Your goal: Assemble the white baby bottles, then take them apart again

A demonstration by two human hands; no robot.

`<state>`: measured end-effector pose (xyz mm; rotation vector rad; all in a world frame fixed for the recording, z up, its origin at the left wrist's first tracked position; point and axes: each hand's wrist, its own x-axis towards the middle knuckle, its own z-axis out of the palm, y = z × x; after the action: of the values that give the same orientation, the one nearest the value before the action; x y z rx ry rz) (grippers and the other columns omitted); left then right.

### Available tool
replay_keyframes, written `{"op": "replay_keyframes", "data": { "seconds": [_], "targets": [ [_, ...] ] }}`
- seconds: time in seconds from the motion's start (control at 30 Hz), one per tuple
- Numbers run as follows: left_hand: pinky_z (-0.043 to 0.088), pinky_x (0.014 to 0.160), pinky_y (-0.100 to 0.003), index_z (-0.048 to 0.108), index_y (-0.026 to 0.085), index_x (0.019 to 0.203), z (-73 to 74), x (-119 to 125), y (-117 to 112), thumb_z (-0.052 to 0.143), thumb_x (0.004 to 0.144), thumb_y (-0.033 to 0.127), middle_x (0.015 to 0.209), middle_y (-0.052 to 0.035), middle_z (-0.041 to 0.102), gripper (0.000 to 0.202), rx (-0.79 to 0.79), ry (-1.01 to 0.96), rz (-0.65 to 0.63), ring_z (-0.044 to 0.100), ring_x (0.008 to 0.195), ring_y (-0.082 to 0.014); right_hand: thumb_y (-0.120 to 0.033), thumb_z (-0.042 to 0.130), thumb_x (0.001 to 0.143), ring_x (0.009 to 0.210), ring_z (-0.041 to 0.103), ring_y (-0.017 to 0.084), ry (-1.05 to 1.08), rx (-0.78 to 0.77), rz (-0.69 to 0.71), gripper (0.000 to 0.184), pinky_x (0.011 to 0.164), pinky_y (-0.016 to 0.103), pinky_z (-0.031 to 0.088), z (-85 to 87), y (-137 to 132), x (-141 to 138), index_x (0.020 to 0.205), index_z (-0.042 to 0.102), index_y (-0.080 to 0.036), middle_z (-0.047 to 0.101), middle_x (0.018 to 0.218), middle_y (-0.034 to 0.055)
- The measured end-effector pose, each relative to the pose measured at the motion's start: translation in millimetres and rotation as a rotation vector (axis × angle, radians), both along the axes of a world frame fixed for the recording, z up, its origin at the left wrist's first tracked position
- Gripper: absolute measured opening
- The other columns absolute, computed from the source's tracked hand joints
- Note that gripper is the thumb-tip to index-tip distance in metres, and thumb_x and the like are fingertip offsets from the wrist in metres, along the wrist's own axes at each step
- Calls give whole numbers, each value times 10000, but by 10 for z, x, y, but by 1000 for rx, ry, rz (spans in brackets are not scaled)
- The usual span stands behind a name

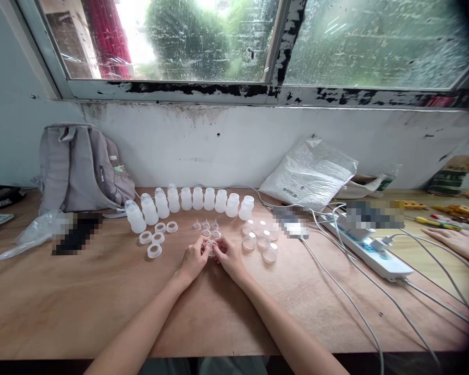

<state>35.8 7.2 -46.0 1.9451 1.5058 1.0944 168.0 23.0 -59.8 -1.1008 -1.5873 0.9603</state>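
Observation:
My left hand (194, 258) and my right hand (229, 256) meet at the middle of the table, fingers closed around a translucent bottle collar ring (211, 248). Whether a nipple sits inside the ring is hidden by my fingers. Just beyond my fingertips stand several clear bottle nipples (206, 225). Several loose white collar rings (154, 250) lie to the left. On the right are several clear dome caps (270, 253). Behind all these, frosted baby bottles (209, 199) stand upright in a curved row; the leftmost ones (135, 216) have tops fitted.
A grey backpack (74, 166) leans on the wall at left, near a plastic bag (35, 234). At right lie a power strip (371, 255) with trailing cables and a silvery mailing bag (308, 172). Another person's hand (453, 242) rests at the far right.

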Motion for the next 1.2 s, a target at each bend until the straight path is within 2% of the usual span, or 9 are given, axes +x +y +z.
{"op": "replay_keyframes", "data": {
  "seconds": [0.17,0.23,0.33,0.4,0.47,0.6,0.77,1.0,1.2],
  "targets": [
    [410,621,-234,532,230,931,-7,4,-19,426,805,281,755,-12,644,172,52,106,48,592,639,-146,-384,487,765,469,497,107,11,53,-4,194,457,230,426,54,-18,13,740,524,-195,549,592,-12],
    [411,640,-237,537,232,921,0,-7,-13,437,801,281,795,-13,641,164,66,79,65,583,648,-141,-387,515,750,480,508,106,63,27,36,194,472,230,441,91,-24,13,769,533,-195,550,603,-16],
    [413,611,-227,530,224,914,2,-39,32,423,808,300,796,-9,622,168,8,-148,53,557,598,-118,-413,530,737,525,556,113,241,-135,123,300,493,238,477,155,-25,16,950,527,-202,580,701,-1],
    [385,497,-204,517,211,885,-9,-59,76,421,801,327,718,11,588,172,-127,-383,3,500,478,-89,-420,542,727,524,571,114,345,-249,159,417,465,236,480,185,-20,20,1079,472,-207,586,748,10],
    [311,389,-182,497,197,836,-28,-66,111,418,788,351,654,31,544,180,-256,-551,-51,420,379,-59,-413,575,700,486,560,108,373,-301,183,481,408,218,453,193,-14,23,1114,450,-200,583,735,7],
    [208,325,-153,458,179,780,-41,-56,121,384,763,328,606,45,490,166,-362,-655,-112,355,336,-33,-427,581,686,403,496,79,286,-287,191,342,314,177,358,175,-19,21,903,544,-165,544,636,-20],
    [185,342,-144,472,174,820,8,-67,90,379,718,309,587,55,439,193,-477,-761,-189,296,344,-21,-442,532,728,301,330,42,149,-226,192,274,287,166,221,214,-55,16,716,537,-168,412,434,-82],
    [153,353,-150,489,156,773,37,-128,153,416,682,302,541,69,344,187,-545,-856,-218,213,350,-12,-446,506,749,322,317,52,133,-173,219,296,326,182,221,278,-90,-39,625,479,-178,373,399,-82],
    [170,343,-149,508,155,781,58,-152,174,419,689,293,522,71,366,188,-545,-844,-193,223,339,-16,-468,499,746,328,322,50,155,-166,211,320,327,184,231,229,-92,-82,613,466,-179,383,442,-73]
  ]
}}
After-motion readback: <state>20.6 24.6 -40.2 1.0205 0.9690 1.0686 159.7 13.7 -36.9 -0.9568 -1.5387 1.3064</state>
